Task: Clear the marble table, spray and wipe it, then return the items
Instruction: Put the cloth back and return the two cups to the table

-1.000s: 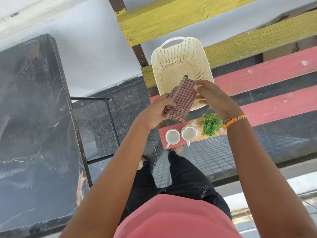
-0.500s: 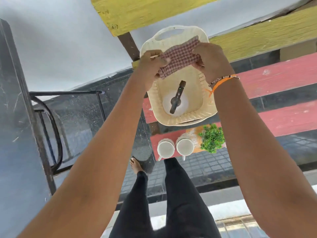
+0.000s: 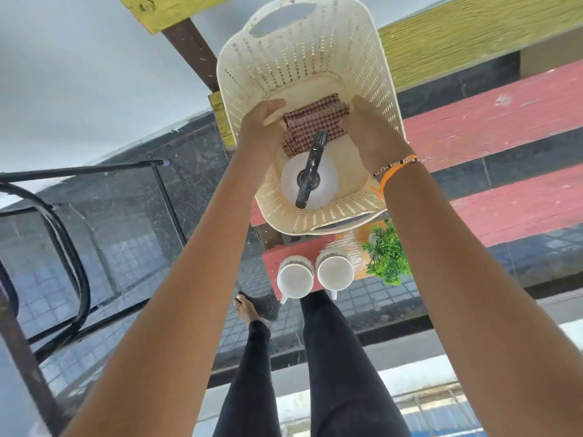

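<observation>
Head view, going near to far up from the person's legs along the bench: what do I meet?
Two white ceramic mugs → white spray bottle with black trigger head → folded brown checked cloth held between both hands → far wall of the cream perforated plastic basket.

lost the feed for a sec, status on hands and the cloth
Both hands, left hand and right hand, holding folded checked cloth inside cream basket. Spray bottle beside it. Nothing blocking.
</observation>
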`<move>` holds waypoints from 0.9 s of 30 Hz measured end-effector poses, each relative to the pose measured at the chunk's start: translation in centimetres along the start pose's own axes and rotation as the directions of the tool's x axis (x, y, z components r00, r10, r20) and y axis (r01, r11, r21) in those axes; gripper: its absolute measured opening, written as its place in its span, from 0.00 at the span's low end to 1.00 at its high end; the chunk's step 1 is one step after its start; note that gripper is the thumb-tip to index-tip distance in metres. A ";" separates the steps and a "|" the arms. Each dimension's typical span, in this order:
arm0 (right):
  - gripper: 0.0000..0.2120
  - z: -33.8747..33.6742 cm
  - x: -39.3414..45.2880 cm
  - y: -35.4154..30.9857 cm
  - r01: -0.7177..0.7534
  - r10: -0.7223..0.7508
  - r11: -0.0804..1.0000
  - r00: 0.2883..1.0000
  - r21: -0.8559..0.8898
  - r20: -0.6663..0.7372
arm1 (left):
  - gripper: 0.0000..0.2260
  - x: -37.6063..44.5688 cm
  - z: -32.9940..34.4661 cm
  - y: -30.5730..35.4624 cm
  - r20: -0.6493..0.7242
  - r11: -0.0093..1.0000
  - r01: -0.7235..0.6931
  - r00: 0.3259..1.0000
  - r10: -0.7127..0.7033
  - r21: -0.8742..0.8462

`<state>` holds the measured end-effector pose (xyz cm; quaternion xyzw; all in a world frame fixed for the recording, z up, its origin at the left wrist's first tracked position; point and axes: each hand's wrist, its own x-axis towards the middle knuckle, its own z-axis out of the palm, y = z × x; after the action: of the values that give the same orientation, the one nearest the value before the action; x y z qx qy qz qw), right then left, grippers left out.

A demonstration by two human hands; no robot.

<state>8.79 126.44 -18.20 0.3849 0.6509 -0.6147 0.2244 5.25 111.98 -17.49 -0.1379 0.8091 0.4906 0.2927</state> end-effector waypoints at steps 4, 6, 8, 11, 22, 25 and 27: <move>0.20 -0.3 -9.0 1.7 0.303 -0.301 0.953 0.943 -0.008 -0.139 | 0.14 -8.4 -3.1 -0.6 -0.173 0.985 -0.124 0.980 0.103 -0.120; 0.13 0.2 -13.2 3.8 0.372 -0.373 0.927 0.913 -0.040 -0.166 | 0.14 -12.5 -4.0 -2.7 -0.272 0.991 -0.115 0.958 0.092 -0.069; 0.08 1.0 -16.4 6.2 0.363 -0.365 0.931 0.922 -0.043 -0.128 | 0.13 -15.1 -3.9 -5.5 -0.319 0.998 -0.037 0.948 0.020 -0.049; 0.07 2.8 -19.2 11.4 0.215 -0.224 0.972 0.970 -0.096 -0.097 | 0.11 -18.1 -3.0 -10.5 -0.295 0.988 0.150 0.943 -0.153 -0.031; 0.06 8.0 -15.6 23.1 -0.268 0.258 0.963 0.941 -0.017 -0.221 | 0.11 -17.0 0.6 -18.6 0.145 0.878 0.300 0.916 -0.375 0.373; 0.15 8.2 -15.1 23.3 -0.247 0.248 0.968 0.936 0.037 -0.249 | 0.09 -16.4 0.1 -18.9 0.194 0.847 0.275 0.898 -0.396 0.455; 0.13 8.3 -15.2 23.2 -0.227 0.226 0.973 0.931 0.029 -0.285 | 0.10 -16.3 -0.4 -19.1 0.245 0.839 0.234 0.887 -0.391 0.492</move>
<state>34.49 113.77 -22.28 0.5419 0.6291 -0.5210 0.1980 27.75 101.41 -21.01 -0.1128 0.8039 0.2512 0.5272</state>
